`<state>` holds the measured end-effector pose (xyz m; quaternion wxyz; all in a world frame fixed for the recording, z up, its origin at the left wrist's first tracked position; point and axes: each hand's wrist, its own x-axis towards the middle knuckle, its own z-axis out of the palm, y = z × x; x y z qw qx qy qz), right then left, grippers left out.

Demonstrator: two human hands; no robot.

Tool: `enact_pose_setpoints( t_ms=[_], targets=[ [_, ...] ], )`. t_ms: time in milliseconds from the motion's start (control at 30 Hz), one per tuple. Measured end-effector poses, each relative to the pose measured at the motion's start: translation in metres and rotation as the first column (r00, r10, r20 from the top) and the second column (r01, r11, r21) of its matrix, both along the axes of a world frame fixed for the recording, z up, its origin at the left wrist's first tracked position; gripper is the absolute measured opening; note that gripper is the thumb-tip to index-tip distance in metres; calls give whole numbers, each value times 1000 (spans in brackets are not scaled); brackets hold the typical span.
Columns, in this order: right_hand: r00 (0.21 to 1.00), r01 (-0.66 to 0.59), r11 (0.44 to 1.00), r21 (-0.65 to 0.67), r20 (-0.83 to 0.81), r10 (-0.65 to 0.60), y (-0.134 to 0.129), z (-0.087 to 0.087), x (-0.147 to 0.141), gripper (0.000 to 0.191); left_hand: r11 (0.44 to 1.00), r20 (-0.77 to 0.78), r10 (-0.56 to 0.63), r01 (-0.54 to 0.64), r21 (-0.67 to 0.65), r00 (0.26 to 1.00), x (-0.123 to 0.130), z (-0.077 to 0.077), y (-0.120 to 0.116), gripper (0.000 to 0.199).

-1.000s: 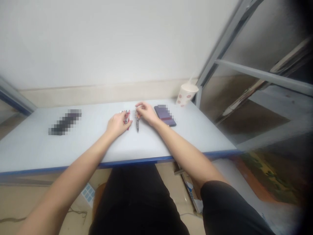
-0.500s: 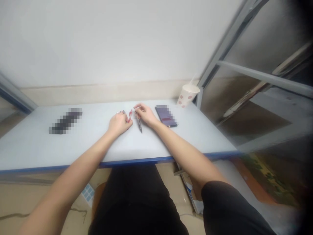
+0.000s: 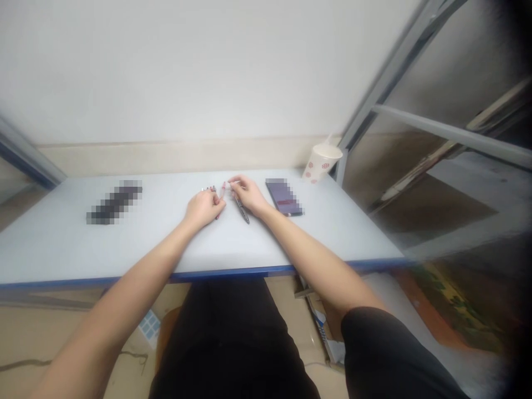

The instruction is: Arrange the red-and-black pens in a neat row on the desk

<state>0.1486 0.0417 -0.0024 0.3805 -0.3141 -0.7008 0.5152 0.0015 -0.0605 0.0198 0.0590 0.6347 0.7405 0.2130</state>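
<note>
My left hand [image 3: 205, 206] rests on the table [image 3: 162, 205], its fingers curled and closed. From its thumb and forefinger a slim clear piece with red, like a red pen [image 3: 223, 189], slants up toward the right hand. Several small red and dark pen ends [image 3: 213, 189] show just past the left knuckles. My right hand [image 3: 248, 195] is bent with thumb and fingers drawn together. A dark pen [image 3: 241, 210] comes out below its fingers, the tip pointing toward me and to the right. The fingertips partly hide the pen's upper end.
Right of the right hand lies a phone [image 3: 282, 195]. Behind it a white paper cup [image 3: 322, 162] with red marks and a straw stands near the wall. A blurred dark object [image 3: 114, 204] lies on the left. The table's blue edge [image 3: 233, 272] faces my lap.
The dark pen at my right hand has swung, so its tip points further right. The red piece between the hands has shifted slightly. Both hands stay in nearly the same place.
</note>
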Motion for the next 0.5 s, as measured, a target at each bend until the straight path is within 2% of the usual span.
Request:
enact_pose_setpoints(
  t_ms=[67, 133, 200, 267, 500],
  targets=[
    [997, 42, 999, 29, 62, -44, 1, 0, 1, 16, 1000, 13, -14, 14, 14, 1000, -1, -1, 1, 31],
    [984, 74, 989, 128, 154, -94, 1, 0, 1, 16, 999, 31, -23, 23, 23, 999, -2, -2, 1, 30],
    [964, 69, 966, 250, 231, -128, 1, -1, 1, 14, 999, 49, -26, 25, 26, 998, -2, -2, 1, 29],
    [956, 43, 949, 313, 263, -130, 0, -1, 1, 13, 999, 66, -27, 25, 22, 997, -2, -1, 1, 30],
    [941, -76, 945, 319, 337, -38, -3, 0, 6, 21, 997, 145, -63, 57, 41, 987, -9, -6, 2, 30]
  ],
)
